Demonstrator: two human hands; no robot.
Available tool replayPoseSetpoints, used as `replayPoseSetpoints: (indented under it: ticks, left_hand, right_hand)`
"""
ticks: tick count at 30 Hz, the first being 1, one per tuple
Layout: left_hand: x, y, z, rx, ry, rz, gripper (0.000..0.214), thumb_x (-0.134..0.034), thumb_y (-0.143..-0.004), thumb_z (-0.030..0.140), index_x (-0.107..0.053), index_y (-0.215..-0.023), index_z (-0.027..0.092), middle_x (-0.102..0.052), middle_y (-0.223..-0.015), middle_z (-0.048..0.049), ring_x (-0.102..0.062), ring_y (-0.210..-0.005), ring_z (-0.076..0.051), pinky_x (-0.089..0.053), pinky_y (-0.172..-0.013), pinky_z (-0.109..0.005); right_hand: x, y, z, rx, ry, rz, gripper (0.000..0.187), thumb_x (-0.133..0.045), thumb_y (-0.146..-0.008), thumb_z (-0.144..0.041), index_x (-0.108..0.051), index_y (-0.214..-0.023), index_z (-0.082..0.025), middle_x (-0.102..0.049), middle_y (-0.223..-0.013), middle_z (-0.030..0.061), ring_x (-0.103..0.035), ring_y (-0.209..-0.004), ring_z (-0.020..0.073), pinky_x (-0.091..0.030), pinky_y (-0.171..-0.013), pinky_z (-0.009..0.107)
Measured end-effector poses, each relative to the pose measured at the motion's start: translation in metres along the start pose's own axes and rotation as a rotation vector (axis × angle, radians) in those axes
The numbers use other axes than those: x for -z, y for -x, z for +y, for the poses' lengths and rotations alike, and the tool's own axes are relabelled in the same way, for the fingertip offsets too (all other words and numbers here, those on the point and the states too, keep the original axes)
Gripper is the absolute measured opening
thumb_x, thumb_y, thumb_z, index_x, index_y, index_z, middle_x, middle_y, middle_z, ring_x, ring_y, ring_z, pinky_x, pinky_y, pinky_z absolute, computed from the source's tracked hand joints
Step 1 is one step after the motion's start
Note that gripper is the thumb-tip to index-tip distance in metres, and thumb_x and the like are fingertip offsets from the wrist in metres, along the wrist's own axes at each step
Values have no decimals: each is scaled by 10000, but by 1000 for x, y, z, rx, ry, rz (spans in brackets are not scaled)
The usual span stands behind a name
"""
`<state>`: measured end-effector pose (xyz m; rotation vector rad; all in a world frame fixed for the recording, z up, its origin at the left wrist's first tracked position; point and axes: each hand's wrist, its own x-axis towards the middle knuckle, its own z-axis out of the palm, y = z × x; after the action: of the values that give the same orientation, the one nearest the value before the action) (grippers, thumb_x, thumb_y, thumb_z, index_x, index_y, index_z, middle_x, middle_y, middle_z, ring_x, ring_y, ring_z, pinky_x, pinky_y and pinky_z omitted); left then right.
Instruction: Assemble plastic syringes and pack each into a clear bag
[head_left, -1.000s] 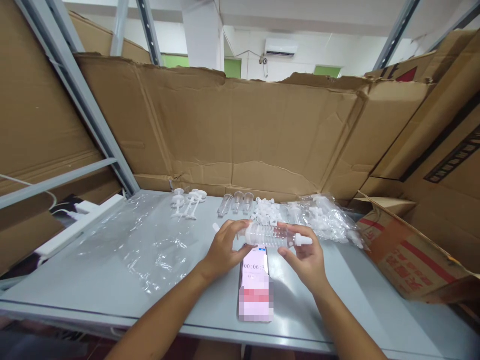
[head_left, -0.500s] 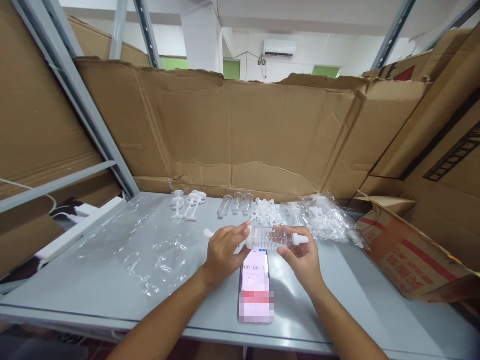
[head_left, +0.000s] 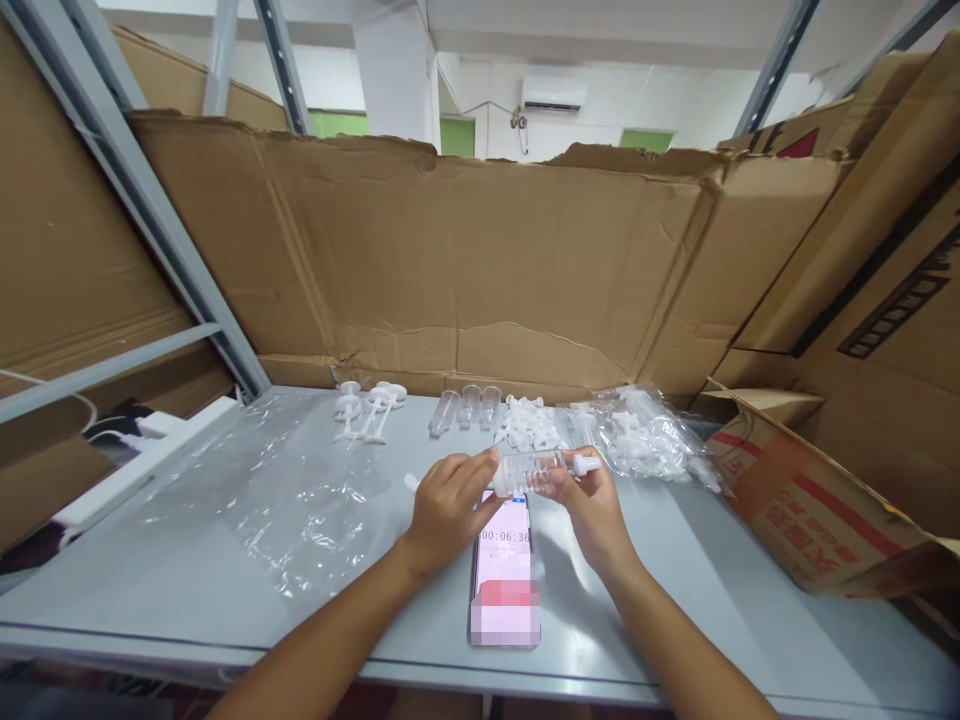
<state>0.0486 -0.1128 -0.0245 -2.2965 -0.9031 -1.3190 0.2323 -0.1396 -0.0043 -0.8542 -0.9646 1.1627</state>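
Observation:
Both my hands hold a clear ribbed plastic tube point(head_left: 534, 469) with a white tip, lying sideways above the table. My left hand point(head_left: 448, 508) pinches its left end, where a white plunger stem sticks out past my knuckles. My right hand point(head_left: 587, 505) grips the right half near the white nozzle. Directly below the hands a phone point(head_left: 504, 570) lies face up on the grey table point(head_left: 675, 610), showing a running timer.
Along the back of the table lie white plungers point(head_left: 369, 408), three clear tubes point(head_left: 466, 406), a heap of small white caps point(head_left: 529, 427) and a clear bag of parts point(head_left: 652, 437). Crumpled plastic film point(head_left: 277, 490) covers the left. Cardboard walls surround the table; an open carton point(head_left: 817, 510) stands right.
The tube and both hands have drifted slightly left and away from me. My right hand has slid along the tube toward the left hand. The timer has advanced.

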Motion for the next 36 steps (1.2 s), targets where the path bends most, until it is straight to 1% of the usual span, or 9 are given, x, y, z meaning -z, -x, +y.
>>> replayPoseSetpoints:
  ticks: [6, 9, 12, 16, 19, 24, 28, 31, 36]
  left_hand:
    - [16, -16, 7, -36, -101, -137, 478, -589, -759, 372, -490, -1182, 174, -628, -1099, -103, -552, -921, -235, -410, -822, -381]
    - [24, -14, -1, -127, -92, 90, 479, -635, -725, 278, -478, -1175, 230, -593, -1146, -92, -529, -1015, -236, -397, -877, -387]
    - [30, -12, -14, 80, -39, 277, 477, -629, -718, 229, -470, -1168, 232, -572, -1145, -100, -505, -1064, -248, -378, -907, -415]
    - [27, -16, -24, 522, 339, 72, 303, -517, -805, 282, -532, -1094, 191, -601, -1043, -85, -567, -895, -185, -437, -828, -338]
    - [19, -18, -19, 713, 672, -99, 225, -499, -815, 316, -599, -959, 174, -632, -897, -54, -580, -778, -150, -459, -741, -277]
    - [11, -17, -7, 849, 974, -175, 236, -525, -799, 342, -592, -948, 172, -582, -689, -2, -554, -643, -111, -444, -654, -237]
    - [10, -18, -9, 1035, 1292, -304, 422, -491, -800, 454, -494, -1114, 171, -625, -783, -51, -591, -619, -126, -442, -592, -246]
    - [9, -17, -8, 1097, 1481, -439, 478, -481, -802, 475, -445, -1178, 183, -629, -893, -89, -618, -642, -142, -449, -586, -256]
    - [-1, -13, 5, 1019, 1404, -346, 464, -673, -691, 338, -505, -1084, 157, -619, -818, -47, -626, -708, -156, -470, -658, -262]
  right_hand:
    - [3, -7, -2, -122, -157, 73, 226, -699, -693, -306, -534, -810, -206, -639, -829, -7, -637, -737, 148, -534, -717, 316]
    - [7, -13, -1, -204, -270, 98, 228, -721, -670, -301, -526, -731, -199, -639, -782, -12, -646, -717, 146, -540, -764, 325]
    - [13, -20, 2, -276, -343, 166, 225, -736, -649, -304, -563, -736, -190, -640, -778, 4, -651, -744, 150, -546, -793, 301]
    - [16, -23, 5, -255, -378, 208, 208, -747, -638, -277, -568, -707, -196, -625, -727, -16, -651, -706, 142, -555, -788, 303]
    - [13, -20, 6, -235, -364, 146, 203, -734, -656, -274, -549, -697, -201, -613, -701, -34, -649, -691, 141, -556, -769, 317]
    - [12, -17, 6, -180, -304, 86, 163, -674, -723, -304, -556, -782, -210, -635, -779, -17, -636, -728, 134, -548, -709, 285]
    - [12, -15, 3, -79, -254, 70, 170, -667, -729, -297, -570, -856, -239, -640, -851, -18, -616, -795, 141, -520, -761, 317]
    - [9, -11, 2, -8, -186, 28, 317, -679, -713, -283, -564, -1008, -280, -634, -963, -7, -595, -895, 158, -475, -836, 338]
    - [4, -6, 3, -8, -110, -47, 482, -696, -694, -273, -510, -1138, -295, -620, -1098, 23, -531, -1071, 190, -394, -937, 348]
